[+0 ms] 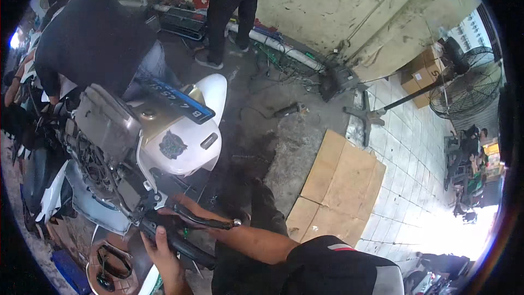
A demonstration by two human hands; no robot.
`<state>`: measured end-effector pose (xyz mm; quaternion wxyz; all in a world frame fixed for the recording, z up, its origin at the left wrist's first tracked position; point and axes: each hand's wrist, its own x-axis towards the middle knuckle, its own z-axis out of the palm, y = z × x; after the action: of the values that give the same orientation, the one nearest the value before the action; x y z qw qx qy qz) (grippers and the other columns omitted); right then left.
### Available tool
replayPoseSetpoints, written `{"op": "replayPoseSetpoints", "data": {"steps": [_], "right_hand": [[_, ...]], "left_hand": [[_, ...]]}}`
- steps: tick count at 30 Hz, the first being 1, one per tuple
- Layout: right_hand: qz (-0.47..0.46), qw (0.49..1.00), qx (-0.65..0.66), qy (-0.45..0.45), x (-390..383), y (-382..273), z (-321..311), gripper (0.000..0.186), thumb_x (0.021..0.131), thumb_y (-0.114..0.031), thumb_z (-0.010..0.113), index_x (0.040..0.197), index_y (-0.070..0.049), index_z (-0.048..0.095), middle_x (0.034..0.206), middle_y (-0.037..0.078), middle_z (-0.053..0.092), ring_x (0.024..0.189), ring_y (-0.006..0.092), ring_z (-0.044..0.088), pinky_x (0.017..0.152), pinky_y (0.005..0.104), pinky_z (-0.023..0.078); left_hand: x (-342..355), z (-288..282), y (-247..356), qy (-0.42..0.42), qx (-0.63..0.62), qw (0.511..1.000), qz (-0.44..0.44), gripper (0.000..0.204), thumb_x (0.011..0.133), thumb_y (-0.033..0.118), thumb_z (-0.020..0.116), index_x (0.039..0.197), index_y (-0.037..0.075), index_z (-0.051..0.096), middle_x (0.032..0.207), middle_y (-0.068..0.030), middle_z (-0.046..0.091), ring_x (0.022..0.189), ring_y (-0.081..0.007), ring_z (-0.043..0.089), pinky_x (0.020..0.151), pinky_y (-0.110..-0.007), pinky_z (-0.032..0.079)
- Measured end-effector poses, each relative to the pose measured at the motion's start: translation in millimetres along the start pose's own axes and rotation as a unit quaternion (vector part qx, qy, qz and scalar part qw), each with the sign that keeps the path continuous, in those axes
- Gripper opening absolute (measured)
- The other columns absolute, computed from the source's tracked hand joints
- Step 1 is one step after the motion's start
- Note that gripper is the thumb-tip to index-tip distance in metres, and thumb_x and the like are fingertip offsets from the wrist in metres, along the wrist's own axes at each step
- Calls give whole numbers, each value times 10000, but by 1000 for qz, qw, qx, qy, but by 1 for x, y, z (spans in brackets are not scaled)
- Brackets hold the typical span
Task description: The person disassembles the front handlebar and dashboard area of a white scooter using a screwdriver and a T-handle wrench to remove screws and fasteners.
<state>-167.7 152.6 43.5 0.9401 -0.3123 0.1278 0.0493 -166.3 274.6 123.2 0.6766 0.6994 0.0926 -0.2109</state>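
A partly stripped scooter fills the left half, with a white front cowl (196, 142), a blue plate (174, 98) and exposed wiring. My left hand (162, 254) grips the black handlebar (188, 248) near the lower edge, its thumb along the side. My right arm reaches in from the lower right to the same handlebar assembly; my right hand (185, 210) is at it, behind a brake lever (213, 221), its fingers hidden.
Two other people work nearby: one in dark clothes (95, 38) bends over the scooters, another (229, 16) stands by the wall. A flattened cardboard sheet (341, 186), a power tool (289, 110), a standing fan (464, 84) and boxes (420, 74) occupy the right.
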Motion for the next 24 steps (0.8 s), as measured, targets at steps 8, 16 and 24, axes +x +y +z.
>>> {"op": "replayPoseSetpoints", "data": {"steps": [8, 16, 24], "right_hand": [[-96, 993, -7, 73, 22, 49, -3, 305, 821, -254, 685, 981, -10, 595, 792, 31, 590, 645, 101, 540, 527, 234, 427], [-28, 999, -6, 18, 3, -8, 8, 285, 816, -264, 695, 912, -6, 620, 765, 2, 606, 617, 76, 530, 506, 230, 414], [-42, 994, -93, 27, 18, 27, -11, 326, 808, -197, 710, 1060, -24, 596, 925, 26, 616, 724, 95, 556, 601, 244, 459]], "left_hand": [[-2, 1, 10, -22, -24, 999, 8, 544, 870, 213, 635, 1299, 5, 372, 1093, -115, 538, 917, -178, 556, 762, -276, 466], [2, 8, 6, 1, 12, 998, 60, 491, 872, 285, 610, 1223, 8, 406, 988, -112, 568, 751, -186, 589, 638, -276, 490], [-2, 12, 5, 11, 16, 999, 41, 448, 878, 264, 589, 1212, 25, 410, 934, -107, 567, 707, -186, 589, 596, -271, 483]]}}
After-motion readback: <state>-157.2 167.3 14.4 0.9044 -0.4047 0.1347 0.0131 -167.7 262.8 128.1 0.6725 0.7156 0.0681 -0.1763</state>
